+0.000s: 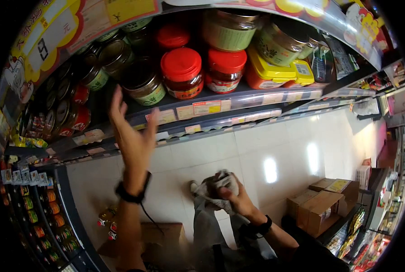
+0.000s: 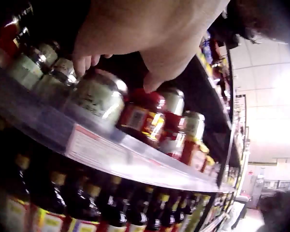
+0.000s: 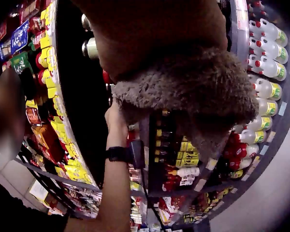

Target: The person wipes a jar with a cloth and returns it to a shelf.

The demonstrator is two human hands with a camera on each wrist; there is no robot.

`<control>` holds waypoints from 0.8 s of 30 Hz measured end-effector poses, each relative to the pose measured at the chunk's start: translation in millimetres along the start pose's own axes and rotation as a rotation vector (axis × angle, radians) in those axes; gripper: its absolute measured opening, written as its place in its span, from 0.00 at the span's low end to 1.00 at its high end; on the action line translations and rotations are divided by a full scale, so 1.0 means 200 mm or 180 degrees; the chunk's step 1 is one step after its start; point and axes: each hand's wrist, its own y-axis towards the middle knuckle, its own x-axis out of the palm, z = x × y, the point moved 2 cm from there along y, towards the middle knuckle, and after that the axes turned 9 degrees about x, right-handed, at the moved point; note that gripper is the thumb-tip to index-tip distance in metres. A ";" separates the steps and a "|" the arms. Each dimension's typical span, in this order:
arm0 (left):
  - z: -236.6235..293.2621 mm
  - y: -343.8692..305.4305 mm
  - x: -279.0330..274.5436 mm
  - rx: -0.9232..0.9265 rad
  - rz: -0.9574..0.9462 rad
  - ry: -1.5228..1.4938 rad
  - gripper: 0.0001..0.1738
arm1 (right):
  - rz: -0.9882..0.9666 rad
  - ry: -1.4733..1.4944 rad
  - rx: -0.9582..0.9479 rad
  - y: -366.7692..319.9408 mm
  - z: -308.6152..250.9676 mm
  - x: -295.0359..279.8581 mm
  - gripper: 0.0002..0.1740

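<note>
Grey, fluffy cloth [image 1: 219, 185] sits bunched in the right hand [image 1: 239, 200], low in the centre of the head view, with the fingers clenched around it. In the right wrist view the same cloth [image 3: 193, 92] fills the upper middle of the frame, hanging below the right hand [image 3: 150, 29].

The left hand [image 1: 132, 136] is raised left of centre, towards the shelf [image 1: 257, 96] that runs across the top of the frame. Its fingers are released and spread, grasping nothing. A black wristband [image 1: 130, 194] circles the wrist below it.

The fingertips reach up beside a green-labelled jar [image 1: 144, 82] with a dark lid, which stands upright at the front of the shelf in the upper middle of the frame. From the left wrist view the fingers [image 2: 82, 63] hang just over that green-labelled jar [image 2: 97, 96]; whether they touch it cannot be told.

Just to the right of this jar stands a red-lidded jar [image 1: 182, 72], and further right lie yellow-lidded tubs [image 1: 277, 70]. Price tags [image 1: 207, 108] line the shelf's front edge.

On the shelf below, at the bottom of the left wrist view, stands a row of dark bottles [image 2: 87, 208]. Pale floor tiles [image 1: 275, 145] spread across the middle right of the head view, and cardboard boxes [image 1: 320, 204] sit at the lower right.
</note>
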 end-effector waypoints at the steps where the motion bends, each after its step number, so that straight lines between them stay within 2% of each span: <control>1: 0.11 -0.12 -0.03 -0.0262 -0.0156 -0.0443 0.47 | 0.0089 0.0644 -0.0020 -0.01 -0.07 0.01 0.42; 2: 0.20 -0.27 -0.03 -0.0408 -0.0375 -0.1042 0.48 | 0.0191 0.1289 -0.0041 -0.02 -0.12 0.01 0.43; 3: 0.29 -0.42 0.00 -0.0817 -0.0849 -0.1931 0.54 | 0.0181 0.1037 0.0051 -0.02 -0.15 0.00 0.49; 4: 0.43 -0.57 0.03 -0.1767 -0.1448 -0.2420 0.59 | 0.0182 0.1025 0.0047 -0.05 -0.17 0.00 0.49; 5: 0.50 -0.76 0.11 -0.1805 -0.1558 -0.2804 0.60 | 0.0000 0.0462 0.0111 -0.08 -0.18 0.01 0.51; 6: 0.59 -0.81 0.16 -0.1809 -0.1270 -0.2981 0.57 | -0.0176 -0.0109 0.0182 -0.12 -0.16 0.01 0.53; 7: 0.59 -0.86 0.16 -0.1751 -0.1017 -0.2540 0.52 | -0.0427 -0.0646 0.0370 0.00 -0.01 0.05 0.54; 8: 0.58 -0.91 0.16 -0.1686 -0.0765 -0.2089 0.47 | -0.0440 -0.0679 0.0381 -0.02 0.08 -0.02 0.54; 10: 0.54 -1.05 0.12 -0.3128 0.0139 -0.3033 0.37 | -0.1463 -0.0283 -0.0031 -0.12 -0.39 -0.05 0.51; 11: 0.54 -1.07 0.09 -0.3706 0.0525 -0.3520 0.31 | -0.1211 -0.1402 0.0045 -0.15 -0.58 -0.12 0.45; 12: 0.58 -1.00 0.04 -0.4268 0.0759 -0.3733 0.30 | -0.0921 -0.2506 0.0115 -0.17 -0.75 -0.19 0.40; 13: 0.55 -1.10 0.04 -0.3970 0.0842 -0.3441 0.30 | 0.0415 -0.2339 -0.1090 -0.20 -0.91 -0.23 0.32; 14: 0.54 -1.20 0.03 -0.3680 0.0929 -0.3142 0.29 | 0.1451 -0.2611 -0.1571 -0.19 -1.00 -0.35 0.28; 15: 0.54 -1.17 0.02 -0.3692 0.0940 -0.3168 0.29 | 0.2203 -0.2879 -0.2337 -0.16 -1.14 -0.43 0.29; 16: 0.54 -1.12 -0.01 -0.3863 0.1012 -0.3347 0.29 | 0.2592 -0.3073 -0.2883 -0.10 -1.29 -0.47 0.30; 18: 0.53 -1.11 -0.05 -0.4031 0.1145 -0.3534 0.29 | 0.2793 -0.3750 -0.3412 0.00 -1.56 -0.46 0.34; 20: 0.48 -1.14 -0.06 -0.3669 0.0539 -0.2936 0.28 | 0.2654 -0.4004 -0.3696 0.07 -1.68 -0.44 0.34; 22: 0.44 -1.22 -0.04 -0.3720 0.0690 -0.3085 0.29 | 0.2275 -0.4348 -0.3620 0.14 -1.76 -0.33 0.26; 24: 0.39 -1.39 0.00 -0.3889 0.0406 -0.2726 0.31 | 0.1932 -0.4290 -0.3331 0.24 -1.82 -0.26 0.24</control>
